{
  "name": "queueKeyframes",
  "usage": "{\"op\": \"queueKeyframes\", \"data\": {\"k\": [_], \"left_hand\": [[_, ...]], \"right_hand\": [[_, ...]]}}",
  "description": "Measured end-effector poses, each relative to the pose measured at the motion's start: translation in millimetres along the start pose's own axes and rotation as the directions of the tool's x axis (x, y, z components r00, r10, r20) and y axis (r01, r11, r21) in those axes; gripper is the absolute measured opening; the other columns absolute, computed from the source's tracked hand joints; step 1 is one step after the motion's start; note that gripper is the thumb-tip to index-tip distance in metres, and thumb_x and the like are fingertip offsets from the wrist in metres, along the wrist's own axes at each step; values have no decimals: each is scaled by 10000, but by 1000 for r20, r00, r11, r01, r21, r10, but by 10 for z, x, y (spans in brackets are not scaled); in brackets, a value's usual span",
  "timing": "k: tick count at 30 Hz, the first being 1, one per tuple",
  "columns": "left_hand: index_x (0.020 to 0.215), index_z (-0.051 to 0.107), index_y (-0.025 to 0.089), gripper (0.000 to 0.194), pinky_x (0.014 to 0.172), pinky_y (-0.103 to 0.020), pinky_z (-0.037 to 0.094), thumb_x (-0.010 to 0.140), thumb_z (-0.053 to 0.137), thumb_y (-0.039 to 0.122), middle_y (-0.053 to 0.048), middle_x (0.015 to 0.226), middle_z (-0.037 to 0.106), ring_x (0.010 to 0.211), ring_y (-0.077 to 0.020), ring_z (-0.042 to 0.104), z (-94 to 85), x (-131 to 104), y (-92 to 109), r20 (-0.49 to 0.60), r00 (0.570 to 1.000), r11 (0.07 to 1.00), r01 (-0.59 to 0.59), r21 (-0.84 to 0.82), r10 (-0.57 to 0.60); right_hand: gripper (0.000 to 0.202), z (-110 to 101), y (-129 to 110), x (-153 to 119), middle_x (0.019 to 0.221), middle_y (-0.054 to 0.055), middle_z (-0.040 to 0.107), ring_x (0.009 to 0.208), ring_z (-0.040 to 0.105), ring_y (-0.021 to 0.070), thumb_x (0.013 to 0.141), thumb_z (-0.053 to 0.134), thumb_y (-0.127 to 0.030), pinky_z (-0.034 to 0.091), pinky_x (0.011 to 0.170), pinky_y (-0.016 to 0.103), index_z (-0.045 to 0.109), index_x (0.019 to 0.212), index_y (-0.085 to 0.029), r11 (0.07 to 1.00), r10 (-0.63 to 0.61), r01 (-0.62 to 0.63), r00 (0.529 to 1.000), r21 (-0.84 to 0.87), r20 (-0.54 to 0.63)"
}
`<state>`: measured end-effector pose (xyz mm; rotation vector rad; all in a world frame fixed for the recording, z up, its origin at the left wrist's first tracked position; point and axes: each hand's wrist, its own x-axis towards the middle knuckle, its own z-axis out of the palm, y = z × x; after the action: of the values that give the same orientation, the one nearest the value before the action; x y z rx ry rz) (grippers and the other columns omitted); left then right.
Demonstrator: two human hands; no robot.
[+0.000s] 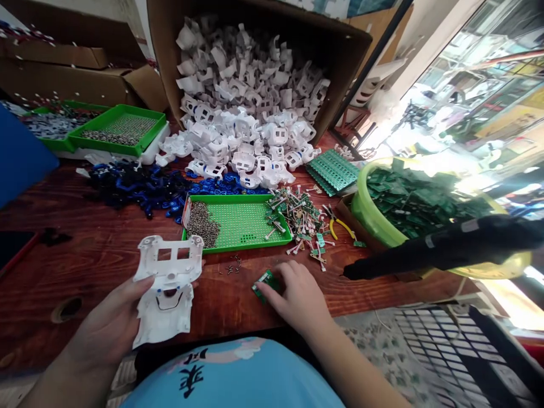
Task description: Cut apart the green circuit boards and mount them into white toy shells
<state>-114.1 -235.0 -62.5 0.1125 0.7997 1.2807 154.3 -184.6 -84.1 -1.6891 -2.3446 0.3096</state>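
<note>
My left hand (pixel 108 317) is closed on a white plastic housing (pixel 170 283), with its thumb across the middle. The housing has two square openings near the top and a curved slot lower down. Over the table's front part, my right hand (pixel 295 294) pinches a small green circuit board (pixel 264 285) between thumb and fingers; part of the board is hidden by the hand. A few loose screws (pixel 233 265) lie on the wood between the two hands. Just beyond them sits a green perforated tray (pixel 238 226) with a heap of screws (pixel 203 224) at its left end.
Small boards with white connectors (pixel 300 215) are piled beside yellow-handled pliers (pixel 340 224). A yellow-green basin (pixel 365 198) holds green boards. White housings spill from a cardboard box (pixel 165 56). A black electric screwdriver (pixel 425 246) juts in from the right. Blue parts (pixel 140 187) lie behind.
</note>
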Motion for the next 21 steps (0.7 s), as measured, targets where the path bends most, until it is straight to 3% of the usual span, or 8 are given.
{"op": "queueKeyframes", "data": {"k": [2, 4, 8, 11, 16, 21], "left_hand": [[1156, 599, 225, 395, 793, -359, 525, 803, 423, 207, -1, 877, 726, 846, -251, 665, 122, 38, -36, -72, 995, 997, 61, -37, -63], [1219, 543, 215, 433, 845, -413, 493, 815, 395, 256, -27, 953, 711, 902, -271, 647, 228, 62, -50, -108, 990, 993, 80, -85, -89], [1225, 532, 201, 438, 934, -419, 425, 849, 350, 334, -27, 977, 705, 1018, -270, 597, 288, 71, -59, -68, 991, 977, 100, -187, -115], [1173, 575, 218, 396, 958, -395, 405, 860, 377, 360, 3, 954, 711, 1037, -255, 587, 228, 87, -87, 23, 992, 970, 129, -207, -127], [1212, 540, 235, 384, 951, -356, 416, 879, 396, 363, 18, 1003, 697, 1035, -236, 589, 183, 144, -178, 33, 989, 976, 149, -161, -145], [1285, 459, 229, 419, 915, -381, 449, 892, 365, 341, -28, 1091, 663, 1016, -248, 600, 251, 170, -263, 33, 993, 986, 118, -116, -115]], "right_hand": [[457, 44, -139, 79, 821, 96, 563, 818, 537, 272, 738, 506, -611, 453, 739, 431, 550, 803, -161, 995, 23, -21, 1000, -103, 16], [441, 79, -208, 120, 857, 105, 561, 848, 526, 284, 727, 545, -578, 447, 760, 440, 559, 837, -151, 991, 5, 1, 999, -134, 41], [254, 76, -187, 65, 956, 79, 559, 924, 501, 252, 781, 572, -307, 441, 815, 396, 570, 1009, -194, 987, -153, 157, 982, -27, 110], [296, 32, -119, -31, 1003, 62, 553, 975, 475, 235, 791, 534, -169, 429, 854, 384, 550, 1079, -235, 980, -198, 194, 974, 48, 107], [100, 26, -47, -133, 880, 53, 567, 849, 500, 218, 798, 553, -236, 451, 766, 374, 559, 888, -191, 992, -93, 87, 994, 88, 61], [52, 88, -52, -164, 811, 39, 574, 779, 519, 199, 824, 517, -209, 454, 693, 334, 568, 817, -198, 994, -99, 94, 992, 62, 82]]}}
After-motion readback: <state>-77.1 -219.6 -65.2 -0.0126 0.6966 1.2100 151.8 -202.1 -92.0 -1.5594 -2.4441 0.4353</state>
